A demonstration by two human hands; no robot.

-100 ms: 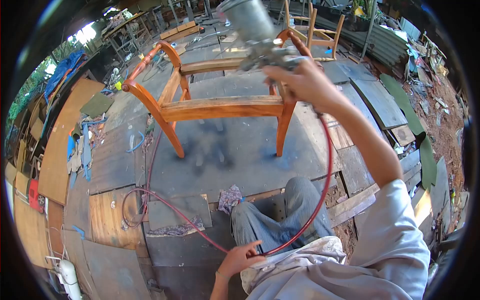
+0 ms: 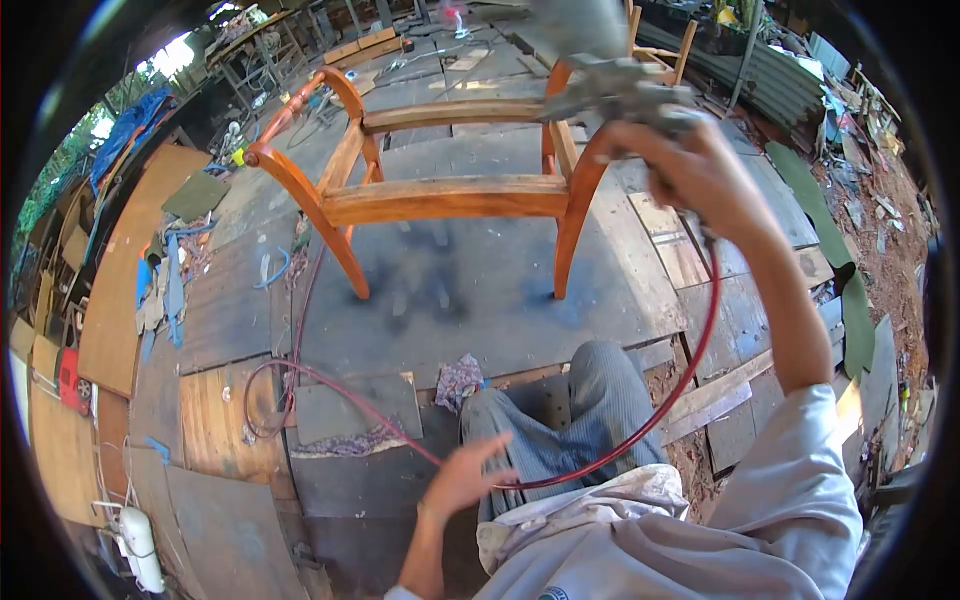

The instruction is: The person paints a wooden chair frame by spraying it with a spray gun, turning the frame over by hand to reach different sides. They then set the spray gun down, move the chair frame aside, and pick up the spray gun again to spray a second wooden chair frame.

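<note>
My right hand [image 2: 700, 175] is raised and gripped on a metal spray gun [image 2: 610, 70], whose cup is blurred at the top of the view. The gun is just right of a wooden chair frame [image 2: 440, 195] with orange-brown varnished legs, standing on grey boards. A red air hose [image 2: 660, 410] runs from the gun down past my knee and across the floor to the left. My left hand [image 2: 462, 478] hovers over the hose near my lap, fingers spread, holding nothing that I can see.
Grey and brown plywood sheets [image 2: 220, 420] cover the floor. A rag [image 2: 458, 380] lies by my knee. Scrap boards and blue cloth are piled at the left [image 2: 165, 290]. Another chair frame [image 2: 665, 50] stands at the back right. A white canister [image 2: 140, 545] lies at bottom left.
My right hand has swung the spray gun to the right and a little up. My left hand has lifted off the hose and opened its fingers.
</note>
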